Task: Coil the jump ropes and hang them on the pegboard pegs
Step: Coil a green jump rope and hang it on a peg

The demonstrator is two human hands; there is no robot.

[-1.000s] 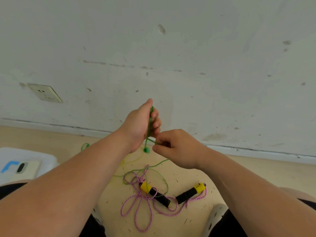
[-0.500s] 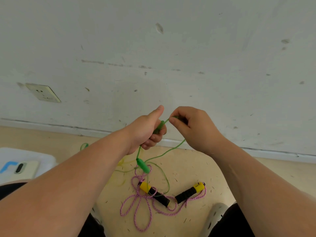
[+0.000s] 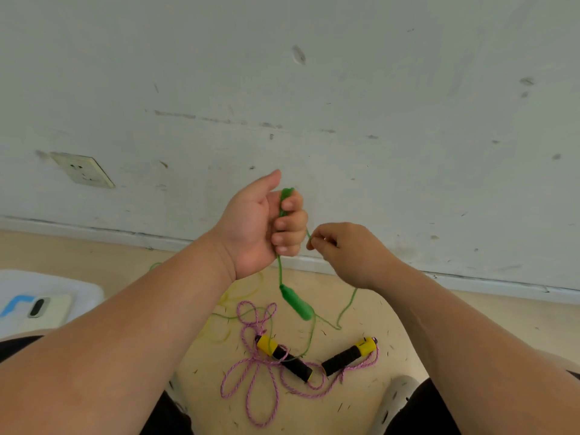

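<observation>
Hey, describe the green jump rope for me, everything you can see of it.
The green jump rope is a thin cord with two thicker, smooth green handles, plastic by the look. The left hand grips one handle upright in its fist; the other handle hangs tilted below on a short stretch of cord. The right hand pinches the cord beside the fist. The slack drops to the floor and crosses the pink jump rope lying there.

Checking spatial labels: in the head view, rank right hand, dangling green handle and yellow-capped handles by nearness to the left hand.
1. right hand, just to its right
2. dangling green handle, hanging below
3. yellow-capped handles, on the floor underneath
</observation>
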